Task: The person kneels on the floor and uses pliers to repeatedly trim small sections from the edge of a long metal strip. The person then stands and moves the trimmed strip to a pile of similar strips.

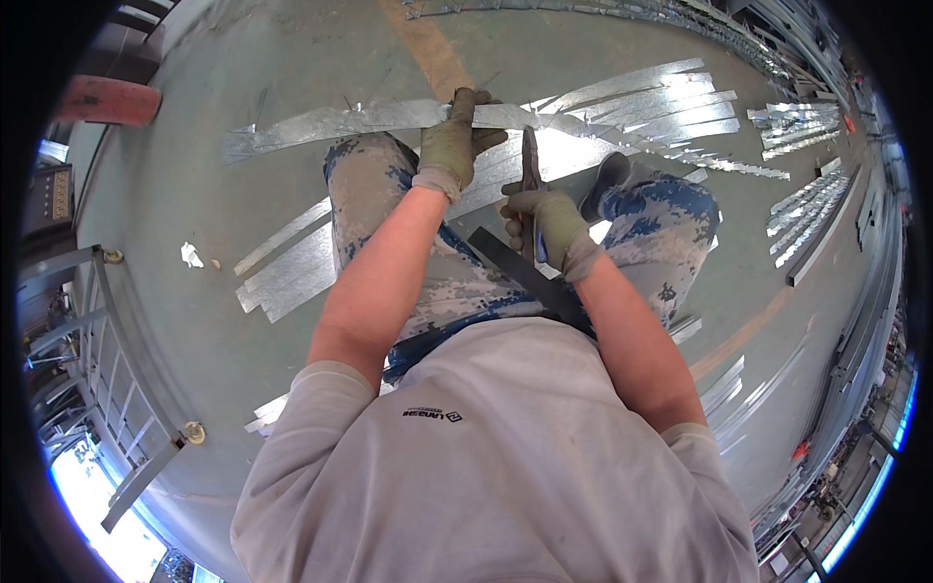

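Note:
A long, shiny sheet-metal strip [360, 120] runs crosswise in front of my knees. My gloved left hand [449, 146] is closed around it near its middle, with the fingers over the far edge. Toward the right, the strip's edge looks notched or cut into points. My gloved right hand [550, 225] grips dark tin snips [530, 160] by the handles. Their jaws point away from me, with the tip close to the strip's near edge; whether they touch it I cannot tell. A dark flat bar [520, 270] lies slantwise between my thighs.
Flat metal strips [671, 107] lie spread beyond my right knee, and more strips [292, 267] lie left of my legs. Bundles of notched strips [807, 214] rest at the right. A wheeled metal frame [126, 360] and a red cylinder [112, 101] stand at the left.

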Available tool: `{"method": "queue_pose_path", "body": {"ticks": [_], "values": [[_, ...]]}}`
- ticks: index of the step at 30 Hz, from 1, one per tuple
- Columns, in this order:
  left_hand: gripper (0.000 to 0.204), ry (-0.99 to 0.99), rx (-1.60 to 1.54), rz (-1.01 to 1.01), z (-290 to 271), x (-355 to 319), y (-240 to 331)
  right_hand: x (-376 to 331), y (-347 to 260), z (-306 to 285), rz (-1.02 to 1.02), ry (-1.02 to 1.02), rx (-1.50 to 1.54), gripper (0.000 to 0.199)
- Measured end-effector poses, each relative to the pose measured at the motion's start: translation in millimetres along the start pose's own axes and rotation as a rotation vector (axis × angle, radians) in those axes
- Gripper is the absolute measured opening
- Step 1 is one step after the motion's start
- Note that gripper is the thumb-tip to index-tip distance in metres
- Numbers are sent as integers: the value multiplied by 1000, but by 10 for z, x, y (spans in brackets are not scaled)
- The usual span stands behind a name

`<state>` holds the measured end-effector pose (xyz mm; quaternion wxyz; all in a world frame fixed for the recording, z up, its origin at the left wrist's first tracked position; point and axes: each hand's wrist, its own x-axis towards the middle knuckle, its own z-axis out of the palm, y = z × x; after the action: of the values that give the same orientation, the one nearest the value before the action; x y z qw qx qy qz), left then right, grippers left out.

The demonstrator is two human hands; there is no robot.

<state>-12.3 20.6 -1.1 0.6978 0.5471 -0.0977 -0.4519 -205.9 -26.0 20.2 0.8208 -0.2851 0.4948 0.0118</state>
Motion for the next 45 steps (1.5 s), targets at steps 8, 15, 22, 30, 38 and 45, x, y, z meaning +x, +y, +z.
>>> {"method": "queue_pose_path", "body": {"ticks": [8,15,22,30,38,45], "values": [[57,-74,-91,-15,14,101,-135,630,280,-357,-388,359,-1253,37],[35,-150,433,230,-69,124,-360,-28,-166,50,-241,661,-1496,42],[30,-125,69,13,64,191,-156,-155,-198,139,-251,711,-1420,45],[44,-15,-68,4,-204,-100,49,-309,-260,63,-231,676,-1321,44],[41,-38,403,278,-365,-156,-155,83,-172,-248,-166,527,-1455,37],[44,106,-233,-62,-260,-63,1,-248,-77,-107,-20,54,-604,36]]}}
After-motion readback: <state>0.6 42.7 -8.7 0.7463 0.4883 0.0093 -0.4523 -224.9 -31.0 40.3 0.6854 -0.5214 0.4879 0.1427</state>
